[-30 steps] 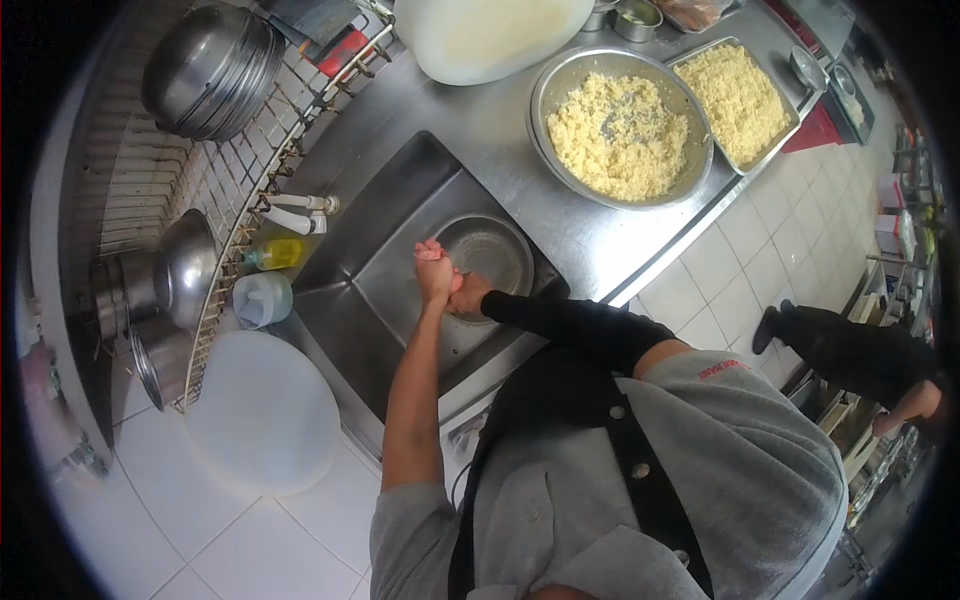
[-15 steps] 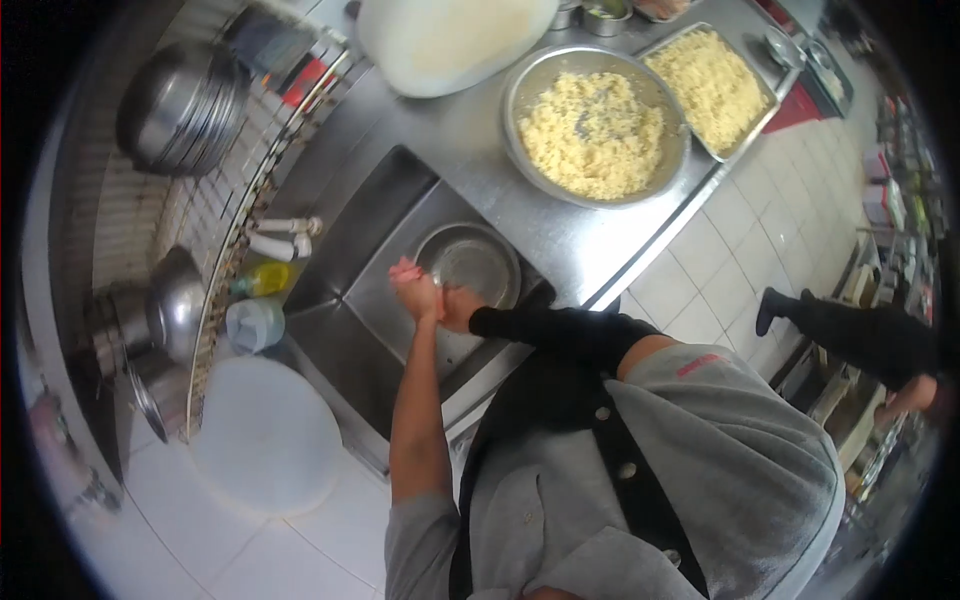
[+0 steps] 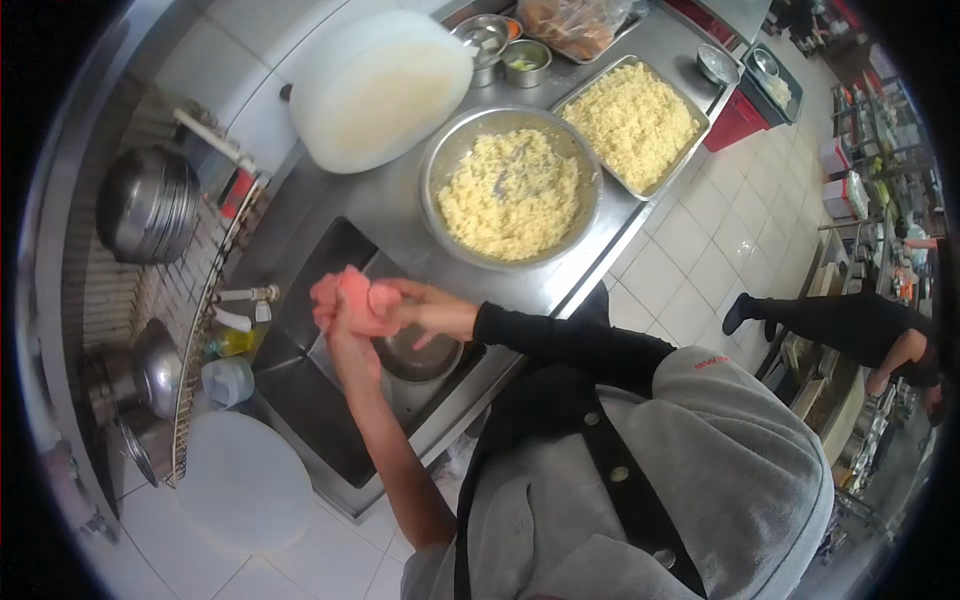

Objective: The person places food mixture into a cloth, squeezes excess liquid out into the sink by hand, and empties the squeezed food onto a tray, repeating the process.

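Observation:
A crumpled pink cloth (image 3: pixel 362 302) is held up over the sink (image 3: pixel 300 400). My left hand (image 3: pixel 345 335) grips it from below, with folds bulging past the fingers. At the cloth's right side is my right hand (image 3: pixel 440 312), its upper fingers closed on the edge and its lower fingers partly spread. Below the hands, a round metal pan (image 3: pixel 420 360) lies in the sink, partly hidden by them.
A large metal bowl (image 3: pixel 428 190) of crumbly yellow food and a filled tray (image 3: pixel 690 140) stand on the counter. Behind is a white board (image 3: pixel 375 95). Left are a rack (image 3: pixel 185 400), stacked bowls (image 3: pixel 150 205) and a faucet (image 3: pixel 245 295). Another person (image 3: pixel 840 325) is at right.
Both hands have risen from low in the sink, and the pink cloth, earlier bunched in them, now shows larger and more spread. The view has shifted, showing more of the counter's far end.

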Tool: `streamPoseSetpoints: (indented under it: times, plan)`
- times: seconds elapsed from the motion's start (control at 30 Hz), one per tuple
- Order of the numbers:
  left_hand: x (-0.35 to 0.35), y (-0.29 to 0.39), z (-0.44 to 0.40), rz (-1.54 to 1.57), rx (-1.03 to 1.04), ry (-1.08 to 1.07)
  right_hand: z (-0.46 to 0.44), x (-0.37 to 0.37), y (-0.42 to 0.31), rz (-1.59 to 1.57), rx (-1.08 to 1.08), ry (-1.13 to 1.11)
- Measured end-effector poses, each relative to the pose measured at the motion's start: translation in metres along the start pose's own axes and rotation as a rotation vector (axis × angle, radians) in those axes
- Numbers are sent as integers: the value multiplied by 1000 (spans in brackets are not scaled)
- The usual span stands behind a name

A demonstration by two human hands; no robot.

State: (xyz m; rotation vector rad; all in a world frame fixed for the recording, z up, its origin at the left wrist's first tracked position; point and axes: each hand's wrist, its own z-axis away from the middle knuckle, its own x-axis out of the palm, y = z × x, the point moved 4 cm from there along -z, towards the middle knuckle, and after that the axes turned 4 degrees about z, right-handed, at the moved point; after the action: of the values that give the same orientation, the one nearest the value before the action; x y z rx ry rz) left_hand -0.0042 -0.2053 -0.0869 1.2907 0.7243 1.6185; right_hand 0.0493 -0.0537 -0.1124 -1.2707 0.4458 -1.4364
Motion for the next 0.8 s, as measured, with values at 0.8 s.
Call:
streamPoseSetpoints:
  times: [0.8]
  plan:
    - [567,-191,-129,4,-150,-774,205,-502,-247,-2,-410,282]
